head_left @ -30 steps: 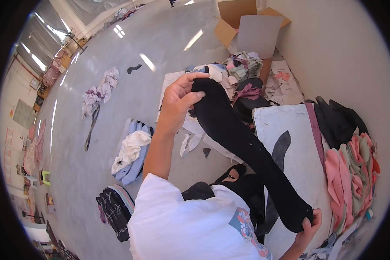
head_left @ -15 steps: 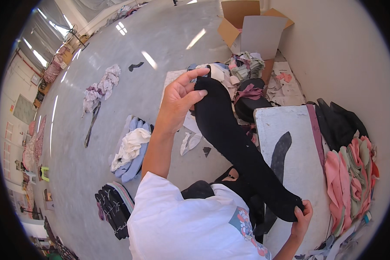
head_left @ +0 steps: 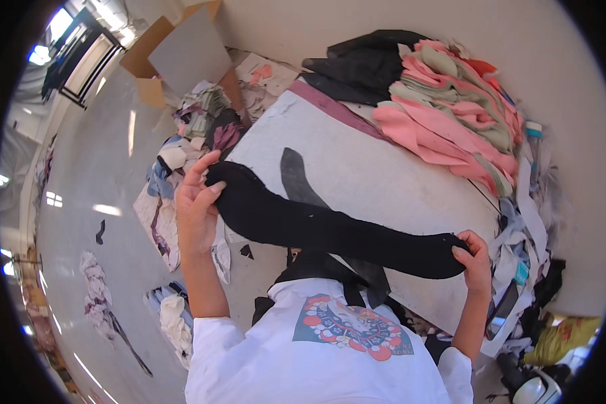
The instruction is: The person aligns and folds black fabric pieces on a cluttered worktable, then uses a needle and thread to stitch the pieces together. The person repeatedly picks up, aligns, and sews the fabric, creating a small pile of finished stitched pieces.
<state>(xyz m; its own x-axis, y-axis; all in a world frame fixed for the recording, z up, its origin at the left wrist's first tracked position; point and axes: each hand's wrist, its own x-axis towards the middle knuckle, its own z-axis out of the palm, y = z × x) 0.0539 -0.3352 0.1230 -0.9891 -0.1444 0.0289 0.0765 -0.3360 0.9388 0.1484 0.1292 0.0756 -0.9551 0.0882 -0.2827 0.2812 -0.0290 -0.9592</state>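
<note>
A long, curved black cloth piece (head_left: 330, 232) is stretched between my two hands above a white board. My left hand (head_left: 198, 202) pinches its left end between thumb and fingers. At the other end, my right hand (head_left: 475, 259) grips the edge, thumb on top. Beneath the cloth, on the white board (head_left: 390, 185), lies a flat dark grey curved strip (head_left: 295, 176), partly covered by the held piece.
Folded pink and green cloth (head_left: 444, 121) and black cloth (head_left: 363, 64) are heaped along the board's far side. An open cardboard box (head_left: 188, 54) stands far left, near fabric scraps (head_left: 202, 111). White strips and a blue-capped bottle (head_left: 533, 135) lie to the right.
My view has swung right, toward the board. The black cloth has gone from slanting steeply to nearly level, still held at both ends.
</note>
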